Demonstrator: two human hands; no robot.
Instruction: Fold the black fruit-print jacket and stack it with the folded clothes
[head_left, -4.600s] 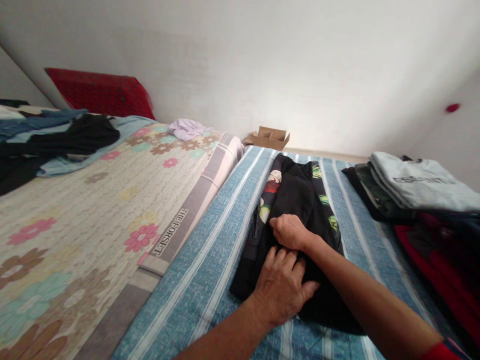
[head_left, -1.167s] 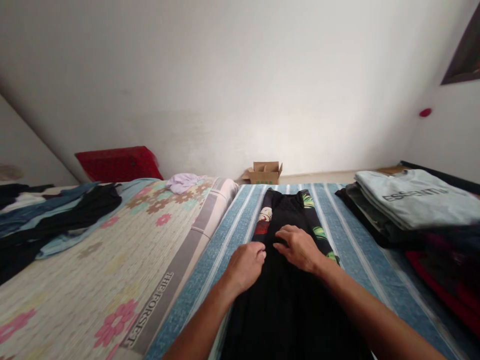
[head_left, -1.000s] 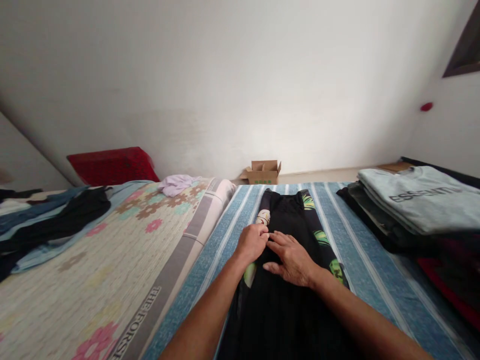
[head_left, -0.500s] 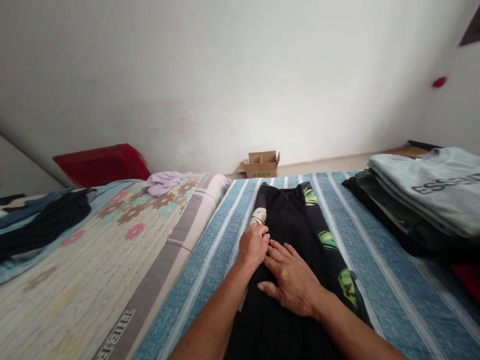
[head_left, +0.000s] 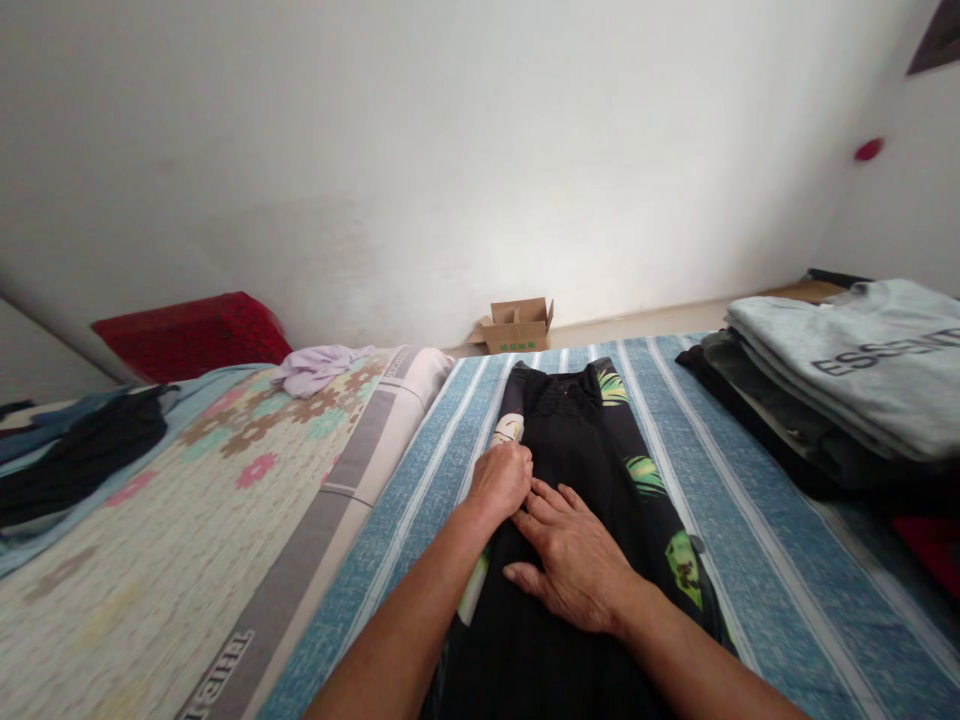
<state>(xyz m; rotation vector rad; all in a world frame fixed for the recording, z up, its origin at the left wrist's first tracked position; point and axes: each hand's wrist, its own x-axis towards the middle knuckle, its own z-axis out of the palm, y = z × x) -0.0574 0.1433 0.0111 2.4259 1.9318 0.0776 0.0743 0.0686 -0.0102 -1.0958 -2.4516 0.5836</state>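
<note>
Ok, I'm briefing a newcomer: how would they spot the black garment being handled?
Find the blue striped sheet. Beneath the left hand and right hand lies a black garment, its leafy green patches setting it apart from the folded stack.

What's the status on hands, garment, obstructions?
Left hand curled on black garment, fingers closed at its left edge. Right hand spread flat on it. Garment lies lengthwise; nothing else on top.

Black garment, green leaf print; bedsheet blue, white-striped.
</note>
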